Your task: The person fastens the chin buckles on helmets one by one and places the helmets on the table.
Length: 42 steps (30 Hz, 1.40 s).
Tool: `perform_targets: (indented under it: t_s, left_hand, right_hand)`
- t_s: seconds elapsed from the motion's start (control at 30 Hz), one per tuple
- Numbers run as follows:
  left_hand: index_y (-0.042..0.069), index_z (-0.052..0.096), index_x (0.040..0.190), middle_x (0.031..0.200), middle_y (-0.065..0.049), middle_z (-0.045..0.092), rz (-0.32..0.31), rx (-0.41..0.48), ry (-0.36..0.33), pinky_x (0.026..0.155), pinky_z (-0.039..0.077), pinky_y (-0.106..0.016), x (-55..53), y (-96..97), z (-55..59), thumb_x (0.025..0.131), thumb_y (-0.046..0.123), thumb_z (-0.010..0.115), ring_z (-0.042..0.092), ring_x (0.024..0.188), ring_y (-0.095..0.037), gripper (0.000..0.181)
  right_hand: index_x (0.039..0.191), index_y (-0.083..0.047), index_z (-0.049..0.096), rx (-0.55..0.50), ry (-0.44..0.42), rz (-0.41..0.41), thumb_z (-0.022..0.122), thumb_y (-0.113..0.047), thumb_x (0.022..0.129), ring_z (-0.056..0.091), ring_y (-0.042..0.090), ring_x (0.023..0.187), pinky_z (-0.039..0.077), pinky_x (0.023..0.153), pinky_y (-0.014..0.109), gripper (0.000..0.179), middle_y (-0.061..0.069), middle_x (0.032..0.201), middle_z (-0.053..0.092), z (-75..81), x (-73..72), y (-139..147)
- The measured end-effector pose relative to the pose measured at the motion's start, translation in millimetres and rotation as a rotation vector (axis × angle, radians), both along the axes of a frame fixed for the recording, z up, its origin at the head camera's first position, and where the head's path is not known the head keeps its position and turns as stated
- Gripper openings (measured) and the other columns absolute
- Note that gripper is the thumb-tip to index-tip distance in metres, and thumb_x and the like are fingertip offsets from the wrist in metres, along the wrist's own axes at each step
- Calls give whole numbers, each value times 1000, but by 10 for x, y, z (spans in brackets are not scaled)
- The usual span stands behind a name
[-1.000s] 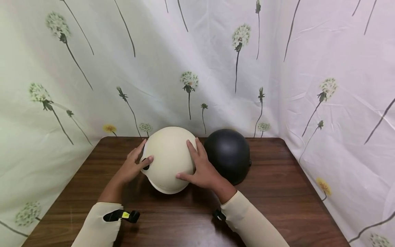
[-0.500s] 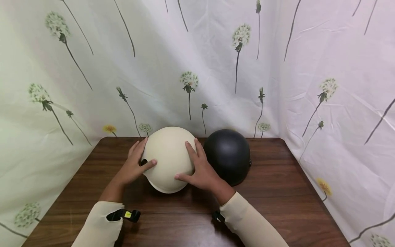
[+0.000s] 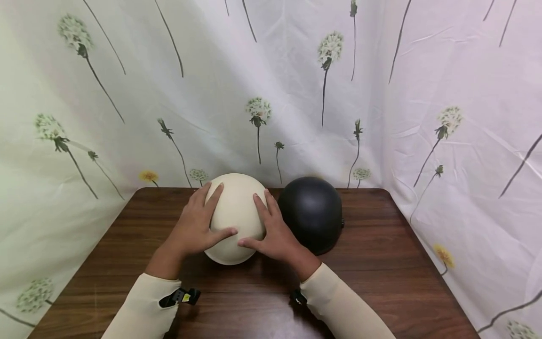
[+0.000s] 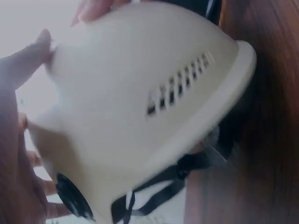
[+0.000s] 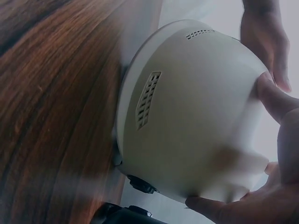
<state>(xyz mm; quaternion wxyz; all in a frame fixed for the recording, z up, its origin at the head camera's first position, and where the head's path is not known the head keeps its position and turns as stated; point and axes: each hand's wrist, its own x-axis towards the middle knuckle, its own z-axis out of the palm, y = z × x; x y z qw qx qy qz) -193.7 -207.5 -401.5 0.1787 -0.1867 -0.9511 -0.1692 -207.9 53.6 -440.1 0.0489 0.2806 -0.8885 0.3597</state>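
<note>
One smooth, domed, slot-vented helmet between left hand and right hand

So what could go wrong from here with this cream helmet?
The left hand and right hand rest spread on the smooth, rounded cream helmet and might slip. The black helmet close beside it could get bumped. The dark strap below the cream helmet might get pinched underneath.
</note>
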Motion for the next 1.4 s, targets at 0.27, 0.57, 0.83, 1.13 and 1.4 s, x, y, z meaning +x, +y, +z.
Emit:
perform_targets:
  t_s: [0.27,0.57,0.83,1.13,1.4]
  left_hand:
    - [15,11,169,170,-28,20,26,-99,5,109,37,-78,66,120,114,80,74,74,28,153,-54,124]
    - [8,18,167,171,-24,19,30,-165,29,106,40,-78,70,229,166,80,76,72,27,151,-59,122]
    - [24,33,164,167,-29,23,49,-117,59,98,43,-81,68,224,108,79,70,77,29,149,-61,106]
    - [26,30,165,168,-29,22,81,-10,36,98,44,-81,4,112,-77,79,68,79,27,151,-58,107]
    - [27,31,165,169,-27,21,49,82,16,102,41,-80,-76,42,-185,80,62,82,25,153,-56,106]
  right_hand:
    - [167,-43,-3,-9,12,2,82,-59,84,2,30,166,45,115,59,120,-2,177,-12,-4,-1,-10]
    - [167,-42,-4,-22,2,-2,81,-60,84,0,29,165,44,116,58,120,-2,177,-12,-33,0,-37]
    - [167,-41,1,-67,9,-7,80,-61,85,3,28,166,44,116,59,115,-3,177,-9,-107,4,-83]
    - [168,-35,14,-137,9,25,86,-51,83,23,35,162,45,115,57,112,0,178,2,-191,-14,-73]
    - [168,-35,17,-117,30,1,84,-54,84,26,38,160,47,115,55,110,5,178,5,-210,-18,-103]
